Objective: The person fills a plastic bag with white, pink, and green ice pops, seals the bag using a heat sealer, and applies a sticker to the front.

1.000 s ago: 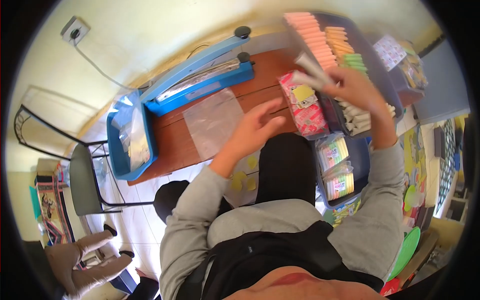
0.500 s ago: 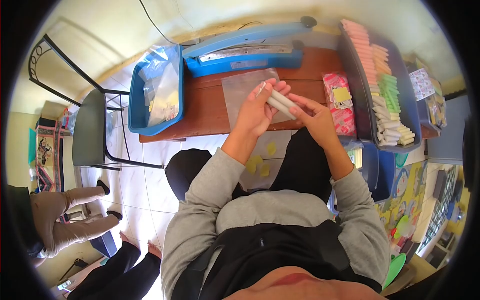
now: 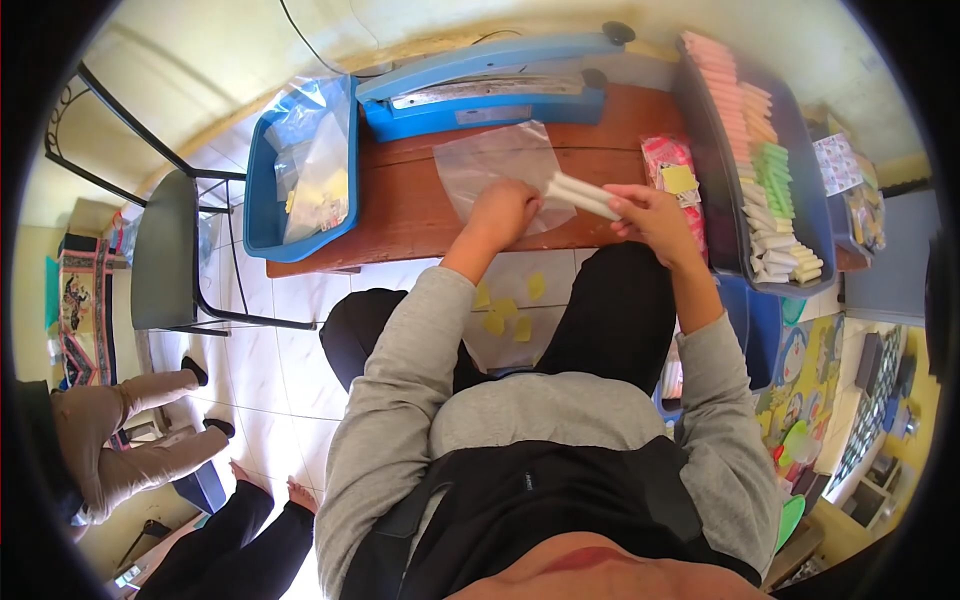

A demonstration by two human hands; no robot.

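My right hand is closed around the near ends of a few slim off-white rolls, which point left over the table. Thumb and fingers press them together side by side. Left of their far ends, my left hand has its fingers curled in at the near edge of a clear plastic bag; its fingertips are partly hidden. The bag lies skewed on the brown wooden table, partly beneath the rolls.
A blue sealing machine stands at the back. To its left is a blue basket of plastic bags. Right are a pink packet with yellow cards and a dark tray of coloured rolls. A chair and people's legs are at left.
My hands have drawn apart. The rolls have left my left hand and stay in the right, shifted slightly right. My left hand has lowered to the bag, which has turned askew.
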